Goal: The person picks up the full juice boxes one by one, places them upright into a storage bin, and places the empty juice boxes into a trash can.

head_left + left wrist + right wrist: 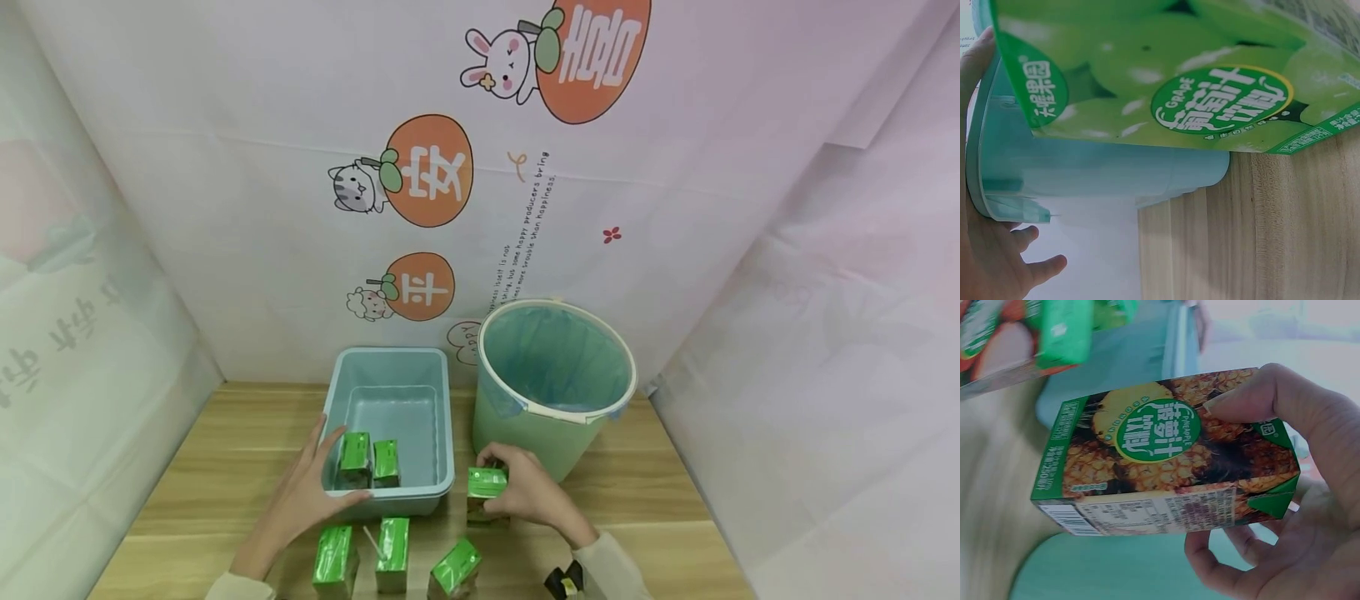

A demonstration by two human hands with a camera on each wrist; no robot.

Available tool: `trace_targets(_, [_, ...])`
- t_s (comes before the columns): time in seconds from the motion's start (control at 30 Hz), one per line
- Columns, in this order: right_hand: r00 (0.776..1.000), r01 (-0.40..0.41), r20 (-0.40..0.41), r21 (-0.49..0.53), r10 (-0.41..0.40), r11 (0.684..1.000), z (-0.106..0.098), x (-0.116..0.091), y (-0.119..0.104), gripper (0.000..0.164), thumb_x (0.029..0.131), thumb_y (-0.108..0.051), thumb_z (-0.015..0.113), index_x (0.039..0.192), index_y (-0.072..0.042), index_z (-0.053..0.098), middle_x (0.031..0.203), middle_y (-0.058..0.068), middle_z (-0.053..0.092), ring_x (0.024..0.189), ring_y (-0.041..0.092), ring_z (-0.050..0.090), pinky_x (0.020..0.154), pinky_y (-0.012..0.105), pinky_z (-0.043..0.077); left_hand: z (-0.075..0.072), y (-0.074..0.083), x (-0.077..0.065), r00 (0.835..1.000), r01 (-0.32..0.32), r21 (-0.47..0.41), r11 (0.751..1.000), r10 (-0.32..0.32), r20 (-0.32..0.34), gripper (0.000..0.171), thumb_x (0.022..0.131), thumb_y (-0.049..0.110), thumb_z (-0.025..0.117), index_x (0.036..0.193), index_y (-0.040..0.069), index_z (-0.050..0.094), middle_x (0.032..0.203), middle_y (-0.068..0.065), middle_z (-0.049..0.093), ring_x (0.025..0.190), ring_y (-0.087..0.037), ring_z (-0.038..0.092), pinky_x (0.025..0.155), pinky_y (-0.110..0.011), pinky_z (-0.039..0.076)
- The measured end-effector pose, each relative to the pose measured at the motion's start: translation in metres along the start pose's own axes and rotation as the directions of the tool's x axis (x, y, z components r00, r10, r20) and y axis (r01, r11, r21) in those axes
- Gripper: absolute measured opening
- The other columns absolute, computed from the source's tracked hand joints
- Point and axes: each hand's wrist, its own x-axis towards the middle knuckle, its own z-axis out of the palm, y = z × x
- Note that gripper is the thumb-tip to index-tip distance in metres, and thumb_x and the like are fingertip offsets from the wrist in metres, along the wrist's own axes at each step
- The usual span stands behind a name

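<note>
My right hand (pixel 525 487) holds a pineapple juice carton (pixel 1160 437), thumb on its printed front and the other fingers behind. It is over the wood table, right of the light blue tub (pixel 451 417) and in front of the bin. My left hand (pixel 307 487) spans the tub's front left corner, fingers spread, thumb along the front rim. Two green-topped cartons (pixel 356 454) stand inside the tub. In front of it, near my left hand, is a grape juice carton (pixel 1147 81). Beside that stands a carton (pixel 392 554) with a white straw, then a turned carton (pixel 455 569).
A green bin (pixel 517 433) with a white rim and a bluish liner stands right of the tub, against the printed cloth wall (pixel 300 275). A small black object (pixel 564 581) shows beside my right sleeve. Cloth also hangs at both sides of the wood table (pixel 660 550).
</note>
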Motion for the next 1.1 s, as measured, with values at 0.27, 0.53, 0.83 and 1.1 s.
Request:
trace_targets(0.27, [0.997,0.075,0.001,-0.063,-0.075,0.995,-0.017,0.023,-0.036,0.046,0.070,0.001,0.085,0.111,-0.011,0.068,0.101,-0.002,0.067,0.084,0.012,0.057,0.071,0.026,0.053,0.001,-0.004,0.000,1.000,-0.005,-0.012,1.000,0.005,-0.008,0.114,0.078,0.062,0.087,0.166,0.015,0.032,0.178,-0.015,-0.001,0.139,-0.071,0.033,0.097,-0.089,0.035])
trace_targets(0.53, [0.993,0.118,0.036,-0.083,-0.116,0.990,-0.037,0.052,-0.064,0.044,0.074,-0.001,0.084,0.113,-0.012,0.067,0.103,-0.002,0.068,0.087,0.014,0.059,0.075,0.029,0.053,0.001,-0.004,0.001,1.000,0.001,-0.016,1.000,-0.001,0.002,0.115,0.079,0.064,0.086,0.167,0.016,0.030,0.178,-0.014,-0.001,0.139,-0.070,0.035,0.097,-0.087,0.038])
trace_targets(0.83, [0.993,0.110,0.042,-0.065,-0.107,0.992,-0.036,0.099,-0.087,0.041,0.082,-0.005,0.085,0.118,-0.010,0.068,0.113,0.003,0.070,0.100,0.020,0.064,0.085,0.032,0.056,0.001,-0.004,0.001,1.000,0.006,-0.017,1.000,-0.006,0.011,0.115,0.079,0.064,0.085,0.167,0.016,0.030,0.178,-0.013,-0.004,0.140,-0.071,0.032,0.096,-0.088,0.038])
trace_targets(1.1, [0.992,0.116,0.058,-0.074,-0.111,0.990,-0.015,0.145,-0.086,0.040,0.083,-0.009,0.087,0.118,-0.009,0.068,0.112,0.004,0.070,0.099,0.016,0.063,0.084,0.026,0.055,0.000,-0.001,0.001,1.000,0.018,-0.023,1.000,-0.017,0.024,0.120,0.079,0.065,0.085,0.170,0.019,0.022,0.178,-0.013,-0.004,0.139,-0.072,0.032,0.095,-0.087,0.040])
